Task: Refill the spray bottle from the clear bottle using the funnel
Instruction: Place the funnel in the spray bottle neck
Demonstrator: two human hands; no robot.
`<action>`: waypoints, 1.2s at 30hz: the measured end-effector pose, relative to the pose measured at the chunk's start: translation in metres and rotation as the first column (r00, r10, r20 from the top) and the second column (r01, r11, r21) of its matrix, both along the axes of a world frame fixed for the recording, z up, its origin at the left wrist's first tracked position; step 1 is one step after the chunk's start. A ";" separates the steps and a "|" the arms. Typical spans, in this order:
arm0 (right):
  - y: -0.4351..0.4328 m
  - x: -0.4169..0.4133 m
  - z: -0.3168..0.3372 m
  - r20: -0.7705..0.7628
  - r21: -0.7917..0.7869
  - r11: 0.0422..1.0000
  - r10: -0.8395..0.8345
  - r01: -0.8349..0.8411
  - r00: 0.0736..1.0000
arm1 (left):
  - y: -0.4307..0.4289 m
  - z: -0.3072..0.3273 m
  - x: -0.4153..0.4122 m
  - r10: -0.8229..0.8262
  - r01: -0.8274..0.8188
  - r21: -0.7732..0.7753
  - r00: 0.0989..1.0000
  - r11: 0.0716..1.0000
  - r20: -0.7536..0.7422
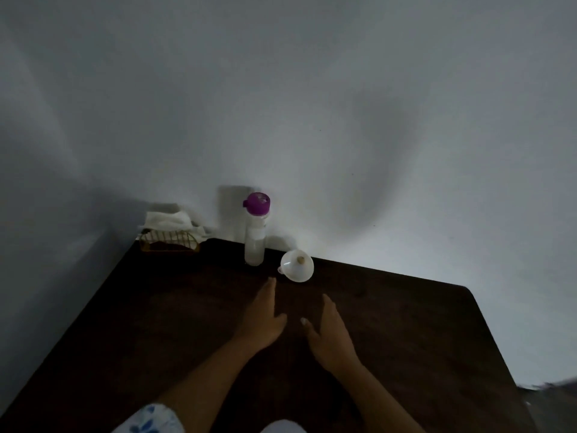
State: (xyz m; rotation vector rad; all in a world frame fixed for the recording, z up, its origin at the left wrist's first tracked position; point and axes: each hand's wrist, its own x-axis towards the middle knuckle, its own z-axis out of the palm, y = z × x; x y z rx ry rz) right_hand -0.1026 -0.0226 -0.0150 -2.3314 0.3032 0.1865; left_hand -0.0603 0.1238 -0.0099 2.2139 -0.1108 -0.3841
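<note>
A clear bottle (255, 237) with a purple lid stands upright near the far edge of the dark wooden table (156, 323). Just right of it a white funnel (297, 265) lies tipped on its side, mouth facing me. My left hand (262, 317) rests flat on the table, fingers stretched toward the funnel, a short gap below it. My right hand (329, 332) lies flat beside the left one, palm down. Both hands hold nothing. No spray bottle is in view.
A small gold wire basket (170, 243) holding white cloths sits at the table's far left corner. A pale wall rises right behind the table. The table's right edge drops off near the frame's right side.
</note>
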 end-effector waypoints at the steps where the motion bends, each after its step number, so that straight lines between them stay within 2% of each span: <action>1: 0.000 0.009 -0.005 -0.001 0.001 1.000 0.011 -0.011 1.000 | -0.005 -0.003 0.010 -0.007 0.007 -0.002 1.000 1.000 -0.006; 6: -0.001 0.051 -0.026 -0.030 0.022 0.999 0.024 -0.023 0.999 | -0.023 -0.019 0.052 0.008 -0.009 -0.003 0.999 1.000 -0.043; 15: -0.001 0.103 -0.044 0.052 0.150 0.988 0.035 -0.042 0.998 | -0.042 -0.045 0.093 0.077 -0.082 -0.041 0.991 0.996 -0.114; 19: -0.001 0.107 -0.048 0.048 0.181 0.983 0.030 -0.038 0.998 | -0.046 -0.051 0.097 0.043 -0.051 -0.074 0.993 0.996 -0.106; 25: -0.001 0.093 -0.041 0.049 0.198 0.980 -0.027 0.017 0.998 | -0.041 -0.053 0.085 0.023 -0.023 -0.106 1.000 0.994 -0.006; 31: -0.008 0.050 -0.013 0.019 0.144 0.989 -0.027 0.024 0.999 | -0.023 -0.041 0.055 -0.028 0.036 -0.086 0.996 0.996 0.090; 36: -0.006 -0.002 0.025 0.062 0.132 0.991 -0.040 0.032 0.997 | -0.008 -0.010 0.019 -0.112 0.140 -0.084 0.954 0.987 0.278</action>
